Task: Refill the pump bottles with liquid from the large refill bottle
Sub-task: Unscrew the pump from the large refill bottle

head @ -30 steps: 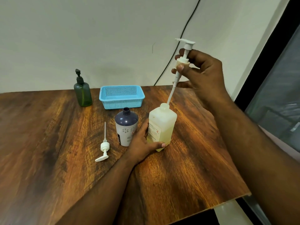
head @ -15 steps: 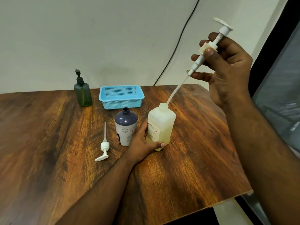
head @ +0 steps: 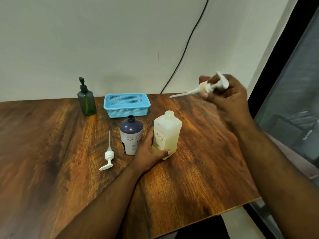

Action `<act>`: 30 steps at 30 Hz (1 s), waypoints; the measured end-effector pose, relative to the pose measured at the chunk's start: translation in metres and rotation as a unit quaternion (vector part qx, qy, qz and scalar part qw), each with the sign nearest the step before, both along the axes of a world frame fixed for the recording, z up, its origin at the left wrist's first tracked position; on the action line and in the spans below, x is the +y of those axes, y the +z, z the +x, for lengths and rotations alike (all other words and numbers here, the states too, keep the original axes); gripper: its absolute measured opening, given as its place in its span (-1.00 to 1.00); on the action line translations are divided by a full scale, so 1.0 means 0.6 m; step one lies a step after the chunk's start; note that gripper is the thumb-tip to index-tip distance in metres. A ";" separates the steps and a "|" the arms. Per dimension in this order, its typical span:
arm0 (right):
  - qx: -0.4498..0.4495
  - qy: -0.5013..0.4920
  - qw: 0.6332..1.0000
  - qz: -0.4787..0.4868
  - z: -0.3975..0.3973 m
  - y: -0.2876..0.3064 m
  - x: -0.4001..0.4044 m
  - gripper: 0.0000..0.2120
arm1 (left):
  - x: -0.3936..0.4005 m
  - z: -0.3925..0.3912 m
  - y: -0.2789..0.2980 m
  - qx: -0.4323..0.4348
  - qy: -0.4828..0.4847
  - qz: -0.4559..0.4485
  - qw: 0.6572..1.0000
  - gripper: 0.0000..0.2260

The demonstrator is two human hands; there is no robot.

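A pale rectangular bottle [head: 170, 133] with yellowish liquid stands uncapped at the table's middle. My left hand [head: 149, 153] grips its lower part. My right hand [head: 224, 97] holds a white pump head [head: 205, 87] above the table's far right, lying almost level with its tube pointing left, fully out of the bottle. To the left of the pale bottle stands an open dark-topped bottle [head: 131, 135] with a grey label. Another white pump head [head: 108, 155] lies flat on the table to its left. A green pump bottle [head: 86, 101] with a black pump stands at the back.
A light blue mesh basket [head: 126, 105] sits at the back of the wooden table [head: 198, 169], behind the two open bottles. A black cable [head: 186, 47] runs down the wall. The table's right edge borders a dark window frame [head: 283, 80].
My right hand has drawn the pump's tube clear of the pale bottle, then dropped lower and to the right, tipping the pump nearly level. My left hand kept its grip.
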State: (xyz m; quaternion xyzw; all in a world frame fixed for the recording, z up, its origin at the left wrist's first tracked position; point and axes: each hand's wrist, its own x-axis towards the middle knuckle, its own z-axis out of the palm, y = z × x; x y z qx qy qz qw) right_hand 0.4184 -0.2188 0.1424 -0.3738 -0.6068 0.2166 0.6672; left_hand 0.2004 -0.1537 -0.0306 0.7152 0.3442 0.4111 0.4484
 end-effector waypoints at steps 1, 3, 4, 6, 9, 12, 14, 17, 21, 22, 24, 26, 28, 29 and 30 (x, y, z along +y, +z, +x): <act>-0.024 -0.026 0.999 -0.033 0.006 -0.021 0.004 -0.69 | -0.001 0.000 0.000 0.004 0.004 0.004 1.000 -0.13; -0.061 -0.094 0.990 -0.091 0.012 -0.071 0.012 -0.70 | -0.001 0.000 0.000 0.010 0.008 0.007 1.000 -0.14; -0.078 -0.119 0.984 -0.111 0.013 -0.097 0.015 -0.72 | -0.001 0.000 0.000 0.012 0.010 0.007 1.000 -0.14; -0.169 -0.161 0.964 -0.126 0.018 -0.143 0.024 -0.78 | -0.001 0.001 0.001 0.016 0.013 0.010 1.000 -0.14; -0.363 -0.216 0.899 -0.113 0.028 -0.193 0.034 -0.86 | -0.001 0.001 0.002 0.022 0.021 0.018 0.999 -0.15; -0.410 -0.223 0.876 -0.125 0.028 -0.223 0.042 -0.84 | -0.001 0.001 0.001 0.030 0.021 0.016 0.999 -0.14; -0.442 -0.229 0.855 -0.149 0.030 -0.239 0.056 -0.78 | 0.000 0.001 0.001 0.032 0.023 0.013 0.999 -0.13; -0.514 -0.189 0.818 -0.176 0.041 -0.253 0.083 -0.70 | 0.001 0.000 0.000 0.037 0.028 0.019 0.999 -0.14; -0.521 -0.142 0.825 -0.169 0.061 -0.267 0.099 -0.75 | 0.003 0.001 -0.001 0.045 0.033 0.021 0.998 -0.16; -0.522 -0.135 0.824 -0.173 0.065 -0.270 0.100 -0.70 | 0.004 0.001 -0.001 0.044 0.031 0.021 0.998 -0.15; -0.525 -0.122 0.822 -0.186 0.071 -0.273 0.102 -0.63 | 0.006 0.002 -0.003 0.042 0.024 0.014 0.999 -0.16; -0.524 -0.119 0.821 -0.190 0.073 -0.275 0.104 -0.60 | 0.008 0.002 -0.006 0.039 0.019 0.007 0.999 -0.15; -0.520 -0.121 0.825 -0.188 0.074 -0.276 0.105 -0.62 | 0.009 0.001 -0.008 0.039 0.018 0.005 0.999 -0.15; -0.515 -0.122 0.827 -0.187 0.073 -0.277 0.106 -0.63 | 0.009 0.001 -0.009 0.039 0.018 0.003 0.999 -0.15; -0.511 -0.124 0.830 -0.185 0.074 -0.279 0.106 -0.64 | 0.009 0.000 -0.008 0.038 0.018 0.001 0.999 -0.16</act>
